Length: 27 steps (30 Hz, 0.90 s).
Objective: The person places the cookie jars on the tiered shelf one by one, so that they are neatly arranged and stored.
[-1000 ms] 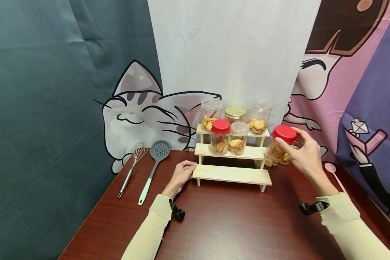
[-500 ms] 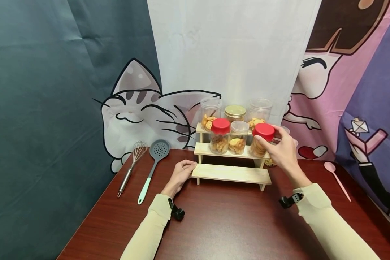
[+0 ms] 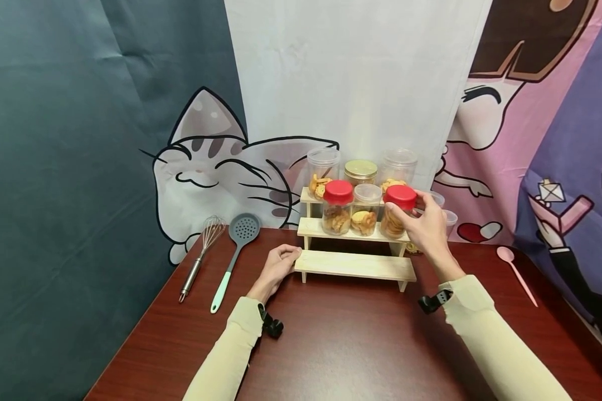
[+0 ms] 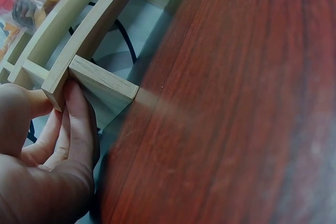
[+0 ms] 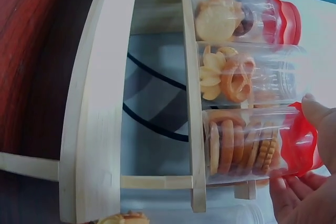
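Note:
My right hand (image 3: 429, 227) grips the red lid of a clear cookie jar (image 5: 244, 142), thumb on one side and fingers on the other. The jar is upright at the right end of the middle step of a three-step wooden rack (image 3: 356, 264), its base at the board. Beside it on that step are a clear-lidded jar (image 3: 365, 211) and another red-lidded jar (image 3: 337, 210). With thumb and fingers, my left hand (image 4: 58, 156) pinches the left end of the rack's lowest board.
On the top step are two tall clear jars and a gold-lidded jar (image 3: 360, 170). More clear jars (image 3: 450, 220) stand behind my right hand. A whisk (image 3: 202, 253) and a slotted turner (image 3: 234, 253) lie left; a pink spoon (image 3: 518, 275) lies right.
My right hand has carried the red-lidded cookie jar leftward from beside the rack onto the right end of the middle step. My left hand has kept its hold on the rack.

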Tool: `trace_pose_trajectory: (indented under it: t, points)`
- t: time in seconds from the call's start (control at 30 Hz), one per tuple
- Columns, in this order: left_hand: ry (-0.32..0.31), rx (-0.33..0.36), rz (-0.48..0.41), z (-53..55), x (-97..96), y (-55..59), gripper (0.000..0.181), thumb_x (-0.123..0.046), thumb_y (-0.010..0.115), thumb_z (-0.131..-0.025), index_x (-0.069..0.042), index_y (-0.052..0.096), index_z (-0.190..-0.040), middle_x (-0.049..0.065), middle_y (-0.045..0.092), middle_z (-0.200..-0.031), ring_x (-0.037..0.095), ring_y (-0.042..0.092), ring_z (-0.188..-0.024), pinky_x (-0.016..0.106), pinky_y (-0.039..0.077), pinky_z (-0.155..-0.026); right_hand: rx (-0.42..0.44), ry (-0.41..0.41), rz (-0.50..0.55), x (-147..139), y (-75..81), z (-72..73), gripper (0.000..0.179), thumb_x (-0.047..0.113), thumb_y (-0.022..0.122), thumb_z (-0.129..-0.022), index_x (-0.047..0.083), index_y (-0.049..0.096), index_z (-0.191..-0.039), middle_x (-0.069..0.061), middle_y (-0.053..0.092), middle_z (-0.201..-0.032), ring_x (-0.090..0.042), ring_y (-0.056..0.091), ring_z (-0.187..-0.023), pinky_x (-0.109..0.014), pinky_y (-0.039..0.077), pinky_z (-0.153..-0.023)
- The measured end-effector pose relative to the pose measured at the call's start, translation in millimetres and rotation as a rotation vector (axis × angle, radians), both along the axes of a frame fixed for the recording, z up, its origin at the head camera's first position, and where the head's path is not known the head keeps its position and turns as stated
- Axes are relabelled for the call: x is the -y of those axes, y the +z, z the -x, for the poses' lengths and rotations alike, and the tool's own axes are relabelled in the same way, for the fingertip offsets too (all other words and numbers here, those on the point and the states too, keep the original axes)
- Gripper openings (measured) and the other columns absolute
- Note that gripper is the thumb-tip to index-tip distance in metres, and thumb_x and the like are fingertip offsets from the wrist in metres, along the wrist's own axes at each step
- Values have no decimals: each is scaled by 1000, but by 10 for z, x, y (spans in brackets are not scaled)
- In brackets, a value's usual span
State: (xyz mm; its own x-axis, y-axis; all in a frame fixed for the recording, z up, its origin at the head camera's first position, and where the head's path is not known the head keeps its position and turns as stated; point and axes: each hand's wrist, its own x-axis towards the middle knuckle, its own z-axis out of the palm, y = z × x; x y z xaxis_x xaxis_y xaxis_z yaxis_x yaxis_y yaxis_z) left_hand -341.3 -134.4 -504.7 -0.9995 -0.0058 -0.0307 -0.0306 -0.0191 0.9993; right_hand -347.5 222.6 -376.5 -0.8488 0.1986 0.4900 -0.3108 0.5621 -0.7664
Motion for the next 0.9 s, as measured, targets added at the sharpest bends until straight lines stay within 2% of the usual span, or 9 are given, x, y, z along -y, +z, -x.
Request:
trace_pose_trajectory:
  t: [0.1,0.33,0.53,0.67,0.77,0.9]
  points:
    - [4,0,7,2,16,-11,25,-21,72,-106,0,70,-119,10,80,-113,6,68,-82,21,56,-70,3,-1,1,39,-13,22,77,46,87,-93,1,58,-149,-22,71,-139,-32,68,-129,-52,54,-112]
    - [4,0,8,-28,8,-6,23,-22,70,-107,-1,70,-116,7,79,-107,7,68,-82,21,57,-70,5,-4,-5,72,-32,33,77,47,86,-93,1,58,-148,-22,71,-140,-33,69,-131,-51,55,-112]
    - [-1,-8,11,-29,5,1,27,-24,70,-108,1,69,-118,9,79,-110,6,68,-83,20,57,-72,23,74,11,19,-46,-9,83,42,87,-94,2,50,-156,-24,64,-149,-36,62,-138,-53,50,-117]
    - [-3,-9,10,-23,6,1,27,-24,70,-108,1,68,-119,9,79,-109,6,67,-83,20,57,-72,35,89,44,-61,-89,-59,81,48,81,-97,5,49,-157,-21,61,-151,-35,58,-142,-54,48,-119]
    - [-12,-8,0,-23,4,5,26,-22,70,-108,2,68,-119,7,79,-106,7,68,-82,20,57,-72,34,61,91,-160,-102,-77,75,52,76,-100,7,53,-154,-17,63,-149,-33,59,-140,-49,49,-119]
    - [-21,-1,-22,-20,1,14,23,-20,70,-108,1,69,-118,3,78,-100,7,68,-81,20,57,-72,25,-5,142,-341,-95,-54,69,54,76,-99,10,60,-150,-11,68,-144,-23,64,-130,-33,52,-113]
